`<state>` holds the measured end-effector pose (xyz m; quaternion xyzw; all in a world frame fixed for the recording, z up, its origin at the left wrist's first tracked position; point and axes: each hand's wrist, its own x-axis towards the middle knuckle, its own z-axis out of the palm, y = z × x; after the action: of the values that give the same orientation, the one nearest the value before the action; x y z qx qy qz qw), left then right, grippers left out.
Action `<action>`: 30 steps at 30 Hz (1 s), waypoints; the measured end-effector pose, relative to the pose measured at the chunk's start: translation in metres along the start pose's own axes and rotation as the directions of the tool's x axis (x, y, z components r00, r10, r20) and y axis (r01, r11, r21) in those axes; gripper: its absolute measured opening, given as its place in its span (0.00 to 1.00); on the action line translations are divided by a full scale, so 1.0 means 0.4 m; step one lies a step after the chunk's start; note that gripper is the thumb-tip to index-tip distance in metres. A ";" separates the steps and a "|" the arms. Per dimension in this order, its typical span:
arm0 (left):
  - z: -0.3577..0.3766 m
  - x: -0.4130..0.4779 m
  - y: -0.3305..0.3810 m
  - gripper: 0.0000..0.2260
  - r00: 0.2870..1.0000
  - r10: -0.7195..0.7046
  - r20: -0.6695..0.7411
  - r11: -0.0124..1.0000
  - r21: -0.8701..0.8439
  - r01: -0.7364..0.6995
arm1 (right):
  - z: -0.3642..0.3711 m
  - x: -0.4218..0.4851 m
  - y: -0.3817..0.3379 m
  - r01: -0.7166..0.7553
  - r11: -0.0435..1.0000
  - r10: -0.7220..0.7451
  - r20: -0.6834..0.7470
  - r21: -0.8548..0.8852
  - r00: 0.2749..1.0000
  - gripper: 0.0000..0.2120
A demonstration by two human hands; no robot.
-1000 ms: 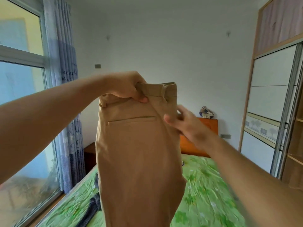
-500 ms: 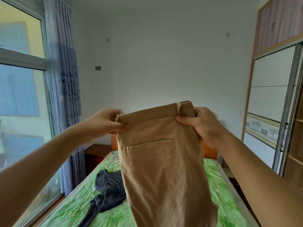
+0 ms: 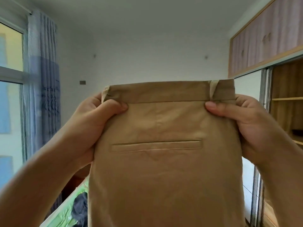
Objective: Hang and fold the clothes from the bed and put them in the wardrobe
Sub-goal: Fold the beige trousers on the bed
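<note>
Both hands are holding the trousers (image 3: 164, 169) up near: left hand (image 3: 96, 123) pinching the waistband's left corner, right hand (image 3: 244, 123) its right. Legs are hanging straight down; the wardrobe (image 3: 287, 89) is standing right, nearer the right hand.

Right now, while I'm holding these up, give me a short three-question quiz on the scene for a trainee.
1. True or false: the left hand and the right hand both grip the tan trousers at the waistband.
2. What lies on the bed below the trousers? A) a dark garment B) a white towel C) a red pillow
3. Fill in: the open wardrobe stands on the person's ____ side.

Key: 1 true; 2 A; 3 right.
</note>
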<state>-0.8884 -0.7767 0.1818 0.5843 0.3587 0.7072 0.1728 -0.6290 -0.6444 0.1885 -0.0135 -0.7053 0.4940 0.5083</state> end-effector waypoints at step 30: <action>-0.151 -0.607 -1.203 0.10 0.526 -0.846 -0.086 0.311 0.721 0.619 | -0.086 -0.679 1.212 -0.674 0.171 0.715 -0.381 -0.718 0.586 0.10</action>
<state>-0.9672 -0.6276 -0.3336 0.4722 0.7841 0.2604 0.3072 -0.7071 -0.5145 -0.3473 -0.5518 -0.7700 0.2868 0.1426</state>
